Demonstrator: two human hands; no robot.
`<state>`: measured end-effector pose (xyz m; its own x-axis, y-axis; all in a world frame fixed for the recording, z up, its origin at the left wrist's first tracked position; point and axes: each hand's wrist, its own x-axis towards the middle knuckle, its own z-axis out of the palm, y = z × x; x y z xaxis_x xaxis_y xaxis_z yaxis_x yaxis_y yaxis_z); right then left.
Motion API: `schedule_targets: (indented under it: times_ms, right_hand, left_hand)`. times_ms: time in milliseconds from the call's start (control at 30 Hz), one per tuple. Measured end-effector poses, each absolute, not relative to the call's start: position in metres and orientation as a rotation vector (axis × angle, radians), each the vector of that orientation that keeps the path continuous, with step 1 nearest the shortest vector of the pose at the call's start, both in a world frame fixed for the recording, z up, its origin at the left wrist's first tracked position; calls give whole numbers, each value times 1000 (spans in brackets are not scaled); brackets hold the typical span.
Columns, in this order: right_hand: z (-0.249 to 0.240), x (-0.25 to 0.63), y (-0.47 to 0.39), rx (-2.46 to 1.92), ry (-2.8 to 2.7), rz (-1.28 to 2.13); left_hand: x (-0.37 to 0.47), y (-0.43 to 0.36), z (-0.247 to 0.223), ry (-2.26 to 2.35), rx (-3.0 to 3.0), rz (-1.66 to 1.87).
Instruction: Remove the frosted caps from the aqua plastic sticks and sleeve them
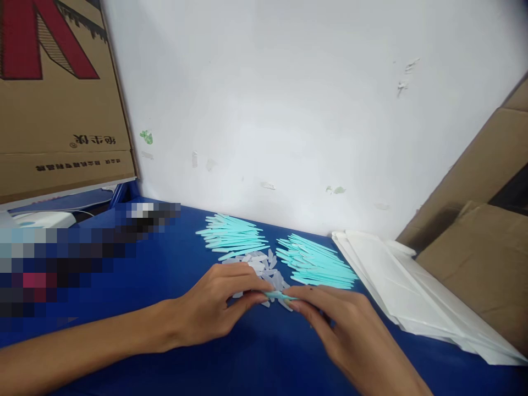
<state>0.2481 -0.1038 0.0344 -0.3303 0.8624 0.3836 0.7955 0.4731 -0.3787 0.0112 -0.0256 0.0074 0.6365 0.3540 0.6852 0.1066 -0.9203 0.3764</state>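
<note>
Between my two hands is a slim turquoise plastic stick (277,295), held level just above the table. My left hand (225,297) pinches its left end between thumb and fingers. The right end is pinched by my right hand (334,316); my fingertips hide both ends. Right behind the fingers lies a loose heap of small translucent plastic pieces (256,263), shaped like flat sheaths, partly covered by my left hand. Beyond it, similar turquoise sticks form a left pile (233,234) and a right pile (315,261), all lying flat.
The blue table (181,264) meets a white wall (264,110) at the back. White flat bags (396,280) lie stacked at the right, beside an open cardboard box (482,264). A large printed carton (61,121) stands at the left, above a blurred-out area.
</note>
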Motion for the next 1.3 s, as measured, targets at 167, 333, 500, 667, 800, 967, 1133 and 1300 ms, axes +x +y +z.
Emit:
schedule_targets:
  times_ms: [167,333,500,667,800,967,1133,1300]
  right_hand:
    - [40,251,-105,-1313,-2033,-145]
    - [50,258,-108,-1242,-1765,-506]
    - [49,260,-105,-1234,-1719,-604]
    - [49,257,-105,-1248,-1684,-632]
    - [49,258,-106,-1328,-1639,-600]
    - [49,258,-108,-1406,-1602,-574]
    - [49,258,-110,-1480,-1594,-518]
    - [49,259,-109,-1472,-1610,-520]
  left_hand:
    - [9,-14,11,342,2709,1238]
    - [-8,30,12,632,2892,1358]
    - [-27,67,12,1300,3018,984]
    - [-31,73,14,1541,2990,771]
    - [-31,74,14,1662,2966,619]
    - [-32,74,13,1678,2956,530]
    - [-31,71,12,1529,2991,589]
    - [-25,61,13,1221,3023,604]
